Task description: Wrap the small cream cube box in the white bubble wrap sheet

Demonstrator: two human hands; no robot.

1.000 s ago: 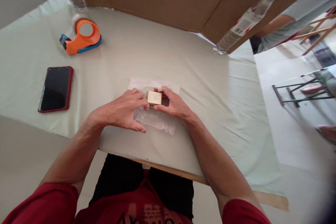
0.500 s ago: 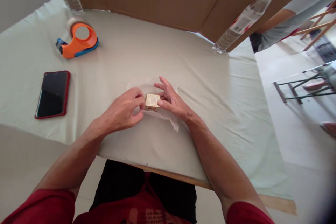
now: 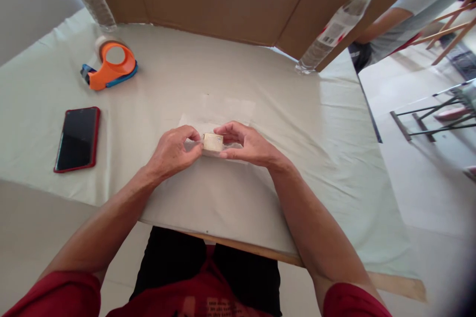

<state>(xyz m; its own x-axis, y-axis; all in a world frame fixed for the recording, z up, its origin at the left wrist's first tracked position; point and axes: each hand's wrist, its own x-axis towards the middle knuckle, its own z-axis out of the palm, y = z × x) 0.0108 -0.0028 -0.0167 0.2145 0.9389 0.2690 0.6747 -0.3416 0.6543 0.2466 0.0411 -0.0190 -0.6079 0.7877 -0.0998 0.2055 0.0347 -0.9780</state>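
Observation:
A small cream cardboard box sits in front of me on a thin, see-through wrapping sheet. Part of the sheet appears to lie over the box's near side. At the box's left end, my left hand pinches thumb against forefinger, seemingly on the sheet's edge; the exact contact is too small to make out. My right hand curves around the right end, its thumb at the near side and fingers at the far side, holding the box.
To the left lie a red-cased phone and an orange tape dispenser. Behind stands a brown cardboard panel, with a water bottle at its left and another bottle at its right. A person's arm shows beyond it.
The box's printed top no longer faces me the same way; a plainer face shows. Sheet material has come up over its near side. My right fingers have closed in around the box.

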